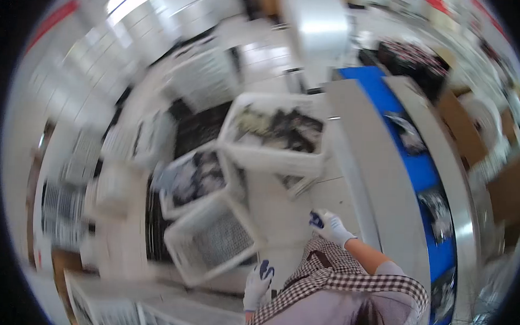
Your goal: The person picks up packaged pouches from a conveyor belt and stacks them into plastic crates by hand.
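My left hand (258,284), in a white glove with dark blue fingertips, hangs low beside the checked apron, near the corner of a white basket (179,257) with a mesh-like grey bottom. Its fingers are curled and blurred. Above the tiled floor is my right hand (329,223), gloved the same way, with its fingers bent; nothing can be made out in it. It is left of the conveyor's grey edge (374,166). Farther off, a white crate (271,161) holds dark and yellowish bagged items, and another crate (198,201) holds grey and dark ones.
A blue conveyor belt (417,168) with several dark plastic packets runs along the right. Cardboard boxes (461,129) stand beyond it. Stacked white crates (203,77) are at the upper left, and more white baskets (111,312) lie at the lower left.
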A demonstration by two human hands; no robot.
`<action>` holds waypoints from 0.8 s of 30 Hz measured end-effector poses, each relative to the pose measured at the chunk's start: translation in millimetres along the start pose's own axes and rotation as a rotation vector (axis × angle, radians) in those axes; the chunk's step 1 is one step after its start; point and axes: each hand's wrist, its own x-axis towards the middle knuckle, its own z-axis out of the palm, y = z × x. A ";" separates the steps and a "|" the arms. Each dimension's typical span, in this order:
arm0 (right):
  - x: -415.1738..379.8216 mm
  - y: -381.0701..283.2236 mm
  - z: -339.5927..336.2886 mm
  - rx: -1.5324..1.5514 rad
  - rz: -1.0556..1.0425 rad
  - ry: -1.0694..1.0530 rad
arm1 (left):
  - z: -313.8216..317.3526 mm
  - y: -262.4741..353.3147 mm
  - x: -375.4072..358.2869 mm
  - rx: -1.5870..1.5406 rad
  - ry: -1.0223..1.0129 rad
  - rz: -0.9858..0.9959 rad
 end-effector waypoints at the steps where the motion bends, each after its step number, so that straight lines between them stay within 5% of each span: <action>1: -7.5 -17.4 31.1 -0.107 -0.094 -0.321 | 27.4 -69.2 -14.4 -0.172 0.017 -0.088; 5: -32.6 -57.0 150.6 -0.280 -0.390 -1.043 | 2.9 -134.5 -144.4 0.543 0.336 0.214; 6: -59.7 -70.2 175.8 -0.305 -0.432 -1.117 | 15.4 -159.7 -190.1 0.181 0.298 -0.240; 10: -151.9 -126.4 243.8 -0.441 -0.553 -1.277 | 62.2 -208.7 -386.0 0.014 0.438 -0.913; 12: -149.5 -156.1 224.1 -0.379 -0.649 -1.293 | 58.4 -157.6 -432.9 0.034 0.471 -1.111; 18: -177.2 -251.8 224.5 -0.580 -0.952 -1.503 | 77.5 -66.0 -491.3 -0.362 0.604 -1.448; 24: -234.4 -352.6 299.4 -0.549 -1.281 -1.618 | 99.7 -7.7 -494.1 -0.677 0.813 -1.533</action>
